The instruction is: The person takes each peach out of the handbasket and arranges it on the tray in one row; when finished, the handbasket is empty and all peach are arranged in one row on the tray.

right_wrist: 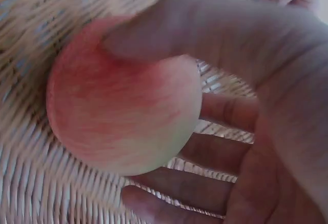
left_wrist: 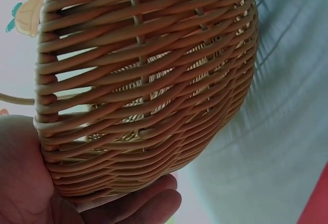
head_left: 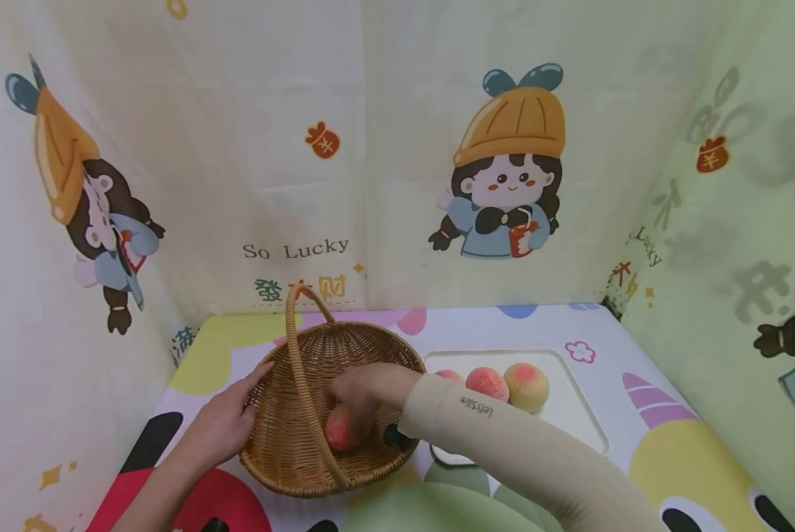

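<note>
A brown wicker basket [head_left: 274, 436] with a tall arched handle stands on the table, a little left of centre in the head view. My left hand [head_left: 219, 428] grips its left rim; in the left wrist view the fingers [left_wrist: 156, 206] reach under the woven outer wall. Inside the basket, my right hand [head_left: 367, 388] holds a red and pale yellow peach [right_wrist: 123, 116]. The right thumb presses on top of the peach, and the other fingers lie behind and below it, close over the woven bottom.
To the right of the basket lies a white tray [head_left: 573, 425] bearing several peaches [head_left: 527, 387], partly hidden by my right sleeve [head_left: 504, 428]. A colourful printed cloth [head_left: 610, 332] covers the table. Printed curtains [head_left: 397, 185] enclose it at the back and sides.
</note>
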A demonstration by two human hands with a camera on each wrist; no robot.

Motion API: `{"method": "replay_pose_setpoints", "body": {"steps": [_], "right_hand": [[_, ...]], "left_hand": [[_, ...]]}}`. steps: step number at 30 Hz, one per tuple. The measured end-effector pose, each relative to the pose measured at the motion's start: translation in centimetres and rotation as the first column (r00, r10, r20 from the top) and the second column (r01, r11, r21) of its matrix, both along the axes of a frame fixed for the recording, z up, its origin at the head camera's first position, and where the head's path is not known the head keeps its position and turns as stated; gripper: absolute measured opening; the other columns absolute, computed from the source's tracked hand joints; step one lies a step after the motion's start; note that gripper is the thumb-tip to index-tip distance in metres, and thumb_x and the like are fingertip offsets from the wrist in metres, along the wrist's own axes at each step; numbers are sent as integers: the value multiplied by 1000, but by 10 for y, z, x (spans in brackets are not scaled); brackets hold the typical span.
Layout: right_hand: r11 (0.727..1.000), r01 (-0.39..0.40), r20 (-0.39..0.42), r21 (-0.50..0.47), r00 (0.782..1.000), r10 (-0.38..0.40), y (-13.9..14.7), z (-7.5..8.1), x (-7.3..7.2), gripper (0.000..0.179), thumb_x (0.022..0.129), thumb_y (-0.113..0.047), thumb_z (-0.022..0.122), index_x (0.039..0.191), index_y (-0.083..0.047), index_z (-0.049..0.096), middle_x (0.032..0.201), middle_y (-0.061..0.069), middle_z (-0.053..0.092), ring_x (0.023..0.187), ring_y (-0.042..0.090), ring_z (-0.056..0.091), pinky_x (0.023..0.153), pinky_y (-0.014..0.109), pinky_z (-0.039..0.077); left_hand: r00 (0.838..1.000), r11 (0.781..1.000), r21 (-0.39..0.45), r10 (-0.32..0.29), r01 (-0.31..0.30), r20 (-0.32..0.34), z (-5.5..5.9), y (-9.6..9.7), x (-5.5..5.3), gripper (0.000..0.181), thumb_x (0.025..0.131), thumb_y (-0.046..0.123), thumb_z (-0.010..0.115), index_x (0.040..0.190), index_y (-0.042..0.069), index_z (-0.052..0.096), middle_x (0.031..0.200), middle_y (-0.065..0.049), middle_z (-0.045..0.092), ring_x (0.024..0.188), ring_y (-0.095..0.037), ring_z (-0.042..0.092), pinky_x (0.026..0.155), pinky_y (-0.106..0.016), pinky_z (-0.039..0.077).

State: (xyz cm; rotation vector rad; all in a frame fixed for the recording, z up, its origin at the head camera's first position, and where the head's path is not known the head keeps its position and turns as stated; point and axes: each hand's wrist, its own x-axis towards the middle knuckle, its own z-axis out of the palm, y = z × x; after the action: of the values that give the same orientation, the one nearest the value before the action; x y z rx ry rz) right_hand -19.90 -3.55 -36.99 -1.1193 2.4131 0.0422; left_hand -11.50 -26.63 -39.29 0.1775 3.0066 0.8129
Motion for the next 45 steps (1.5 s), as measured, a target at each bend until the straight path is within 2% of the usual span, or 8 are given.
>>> {"method": "replay_pose_setpoints", "body": {"steps": [7, 12, 15, 23, 29, 35, 39, 45], "right_hand": [[998, -20, -64, -61, 998, 16, 10, 15, -8, 44, 77, -22, 85, 120, -24, 72, 108, -7, 67, 97, 9, 59, 84, 29, 49], [998, -50, 59, -23, 997, 51, 13, 10, -6, 44, 78, -25, 86, 119, -21, 72, 99, -9, 64, 91, 6, 58, 81, 25, 47], [998, -60, 74, -17, 995, 61, 10, 9, 3, 50, 75, -28, 89, 120, -20, 68, 98, -9, 62, 91, 7, 57, 81, 25, 47], [992, -102, -104, 80, 988, 110, -2, 8, 25, 38, 81, -36, 83, 111, -27, 61, 99, -9, 63, 92, 8, 59, 81, 31, 49], [987, -126, -95, 99, 986, 135, -2, 5, 21, 44, 74, -40, 87, 107, -29, 60, 88, -10, 59, 82, 9, 56, 72, 29, 47], [993, -106, 14, 43, 994, 105, 10, 13, 6, 41, 68, -39, 88, 100, -27, 65, 89, -11, 60, 83, 10, 56, 71, 27, 47], [994, -20, 151, -109, 988, 37, 29, 29, -10, 49, 68, -39, 86, 109, -28, 61, 98, -9, 61, 89, 10, 58, 74, 29, 49], [906, 132, 371, -401, 928, 29, 80, 44, -32, 57, 74, -24, 75, 126, -21, 53, 115, -5, 62, 95, 11, 60, 82, 30, 51]], "left_hand": [[1000, 1000, -19, -9, 8, -16, -2, -3, -2, 61, 96, 0, 45, 156, 4, 37, 149, -29, 45, 128, -43, 52, 88, -54, 50], [999, 1000, -13, -18, 18, -27, -3, -3, -3, 60, 97, 0, 46, 156, 4, 37, 150, -28, 45, 128, -43, 52, 87, -54, 50], [999, 1000, -8, -18, 18, -34, -3, -2, -2, 59, 97, 1, 46, 156, 4, 37, 149, -28, 45, 130, -45, 50, 90, -58, 49], [997, 1000, -6, -27, 27, -74, -3, -2, 2, 57, 98, 0, 46, 155, 5, 39, 148, -27, 48, 127, -43, 53, 92, -58, 48], [999, 1000, 5, -11, 11, -38, -4, 0, 3, 60, 97, 0, 46, 156, 5, 37, 150, -26, 45, 128, -40, 52, 86, -50, 49], [1000, 1000, -8, -3, 3, -12, -4, 1, 1, 62, 97, 0, 46, 157, 5, 35, 151, -28, 43, 127, -40, 52, 83, -49, 49], [1000, 1000, -18, -5, 5, -10, -4, 0, 0, 62, 96, 0, 46, 157, 5, 35, 150, -29, 44, 122, -38, 56, 78, -46, 49], [1000, 1000, -17, -15, 15, -17, -3, -1, -1, 61, 97, 0, 46, 157, 5, 35, 150, -28, 44, 127, -41, 53, 83, -49, 49]]}}
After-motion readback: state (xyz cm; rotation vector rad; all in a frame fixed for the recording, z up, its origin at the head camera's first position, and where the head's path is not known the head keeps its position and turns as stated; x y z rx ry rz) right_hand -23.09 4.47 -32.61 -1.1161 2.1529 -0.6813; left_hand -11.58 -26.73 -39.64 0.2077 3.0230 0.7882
